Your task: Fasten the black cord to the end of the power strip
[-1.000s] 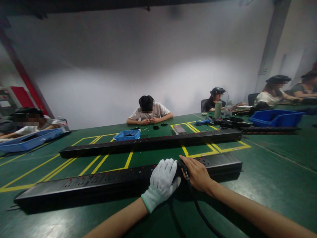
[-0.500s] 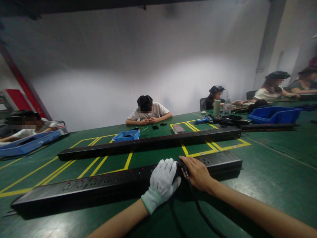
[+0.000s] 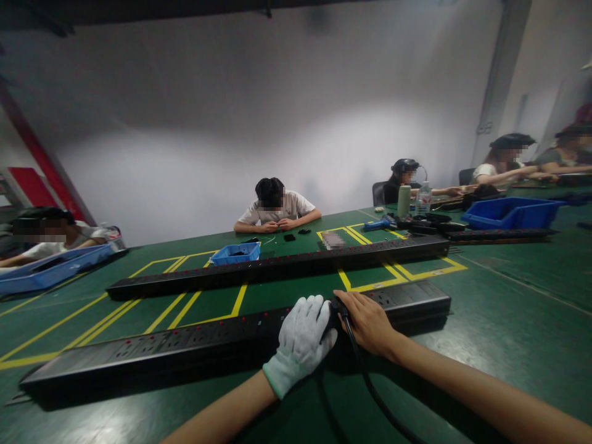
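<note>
While the green surface (image 3: 509,345) fills most of the lower view, the near black power strip (image 3: 152,362) lies on it right under the hands. Long axis runs left to right, right end angled slightly farther off. Far black power strip (image 3: 277,268) sits beyond, roughly parallel, well apart from both hands.

Hands are side by side on the near strip, right of its middle. Left hand (image 3: 303,333), gloved, is palm down on top, fingers together, the nearer one to the strip's middle; can't tell whether it clamps or just rests. Right hand (image 3: 367,320), bare, is nearer the right end, fingers closed round a plug.

Black cable (image 3: 365,377) drops from there toward the wearer. Key relation: black plug (image 3: 341,308) meets the strip's top between the two hands, cable trailing on the near side. Can't tell if it's fully seated; fingers hide the contact.
</note>
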A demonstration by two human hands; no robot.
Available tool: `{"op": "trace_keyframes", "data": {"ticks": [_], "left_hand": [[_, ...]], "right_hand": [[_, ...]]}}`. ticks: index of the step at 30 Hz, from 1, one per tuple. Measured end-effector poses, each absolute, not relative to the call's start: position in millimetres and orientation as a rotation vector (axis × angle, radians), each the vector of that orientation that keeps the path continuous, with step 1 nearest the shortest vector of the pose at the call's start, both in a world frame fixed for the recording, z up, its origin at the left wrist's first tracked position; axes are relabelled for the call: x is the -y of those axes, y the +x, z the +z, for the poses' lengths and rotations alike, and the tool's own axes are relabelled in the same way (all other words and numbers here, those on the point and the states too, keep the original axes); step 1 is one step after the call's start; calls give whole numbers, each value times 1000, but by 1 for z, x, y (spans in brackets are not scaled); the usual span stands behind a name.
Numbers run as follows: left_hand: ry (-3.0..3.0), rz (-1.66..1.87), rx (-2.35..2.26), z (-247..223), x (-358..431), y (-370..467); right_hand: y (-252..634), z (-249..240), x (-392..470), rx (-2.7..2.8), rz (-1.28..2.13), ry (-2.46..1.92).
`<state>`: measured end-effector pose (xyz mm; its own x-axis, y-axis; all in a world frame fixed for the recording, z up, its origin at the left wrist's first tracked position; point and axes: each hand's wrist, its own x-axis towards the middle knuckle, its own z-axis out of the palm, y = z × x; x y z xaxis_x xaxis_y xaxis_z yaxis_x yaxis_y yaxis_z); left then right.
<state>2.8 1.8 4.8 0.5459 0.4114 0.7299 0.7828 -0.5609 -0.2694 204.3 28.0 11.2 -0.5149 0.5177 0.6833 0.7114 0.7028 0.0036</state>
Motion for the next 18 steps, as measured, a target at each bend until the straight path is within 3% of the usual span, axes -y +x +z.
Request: {"op": "trace_keyframes", "data": {"ticks": [18], "left_hand": [[-2204, -797, 967, 6, -2, 3]], "right_hand": [[203, 15, -26, 2221, -382, -913]]}}
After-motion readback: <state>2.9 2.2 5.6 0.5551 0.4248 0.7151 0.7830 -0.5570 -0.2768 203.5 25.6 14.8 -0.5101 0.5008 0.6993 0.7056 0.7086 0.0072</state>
